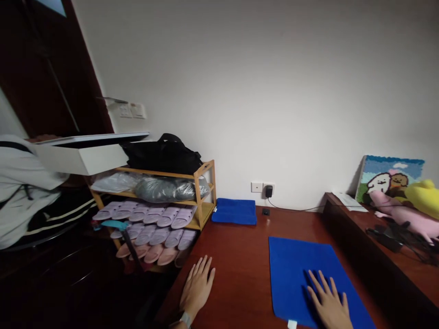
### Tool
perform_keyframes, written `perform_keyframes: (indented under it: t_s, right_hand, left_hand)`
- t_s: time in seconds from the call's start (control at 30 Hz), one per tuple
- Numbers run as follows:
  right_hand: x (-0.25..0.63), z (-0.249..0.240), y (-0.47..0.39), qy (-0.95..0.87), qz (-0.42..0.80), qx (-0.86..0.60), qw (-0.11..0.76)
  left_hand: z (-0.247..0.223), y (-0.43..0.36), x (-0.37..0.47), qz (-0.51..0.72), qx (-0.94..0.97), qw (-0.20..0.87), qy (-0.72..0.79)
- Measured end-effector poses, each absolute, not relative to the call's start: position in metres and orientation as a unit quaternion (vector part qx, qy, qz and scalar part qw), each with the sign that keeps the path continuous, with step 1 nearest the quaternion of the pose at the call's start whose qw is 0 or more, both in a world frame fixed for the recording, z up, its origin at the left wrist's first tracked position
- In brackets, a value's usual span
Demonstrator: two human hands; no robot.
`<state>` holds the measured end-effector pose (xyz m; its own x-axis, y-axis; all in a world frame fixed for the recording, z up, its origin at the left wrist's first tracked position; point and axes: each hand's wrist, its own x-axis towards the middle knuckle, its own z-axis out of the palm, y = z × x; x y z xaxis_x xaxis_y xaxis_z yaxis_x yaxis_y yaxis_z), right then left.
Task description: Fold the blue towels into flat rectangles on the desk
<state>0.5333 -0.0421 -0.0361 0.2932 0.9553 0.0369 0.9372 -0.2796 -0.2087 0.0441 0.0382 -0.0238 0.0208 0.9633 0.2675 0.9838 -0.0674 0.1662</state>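
Note:
My left hand (198,284) lies flat near the left edge of the reddish-brown table (233,274), its fingers slightly apart and holding nothing. A light-coloured band circles that wrist. Over on the right, my right hand (329,299) is spread above or on a blue cloth (295,265), casting a shadow on it; whether the palm touches cannot be told. The cloth is laid out flat, with a white tag at its near edge. Against the wall, a folded blue cloth (234,211) rests at the table's far left corner.
Left of the table stands a wooden rack (206,192) with slippers (161,214), plastic-wrapped items and a black bag (164,155). A person (20,183) sits beside a white box (82,157). A plugged-in charger (269,191) trails a cable toward plush toys (404,214) on a raised ledge.

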Motion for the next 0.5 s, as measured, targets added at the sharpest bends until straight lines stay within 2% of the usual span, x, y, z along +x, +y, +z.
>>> perform_keyframes:
  t_s: [0.1,0.23,0.5]
  right_hand:
    - [0.504,-0.046,-0.040,-0.586,0.060,-0.801,0.107]
    - [0.485,-0.055,-0.019,-0.571,0.067,-0.815,0.068]
    - [0.528,-0.031,0.069,-0.597,0.062,-0.797,0.061]
  left_hand:
    - [-0.026,0.039,0.042,-0.158,-0.714,0.031,-0.681]
    - [-0.035,0.044,0.038,-0.157,-0.715,0.023,-0.681]
    - [-0.061,0.057,0.024,-0.129,-0.724,0.046,-0.676]
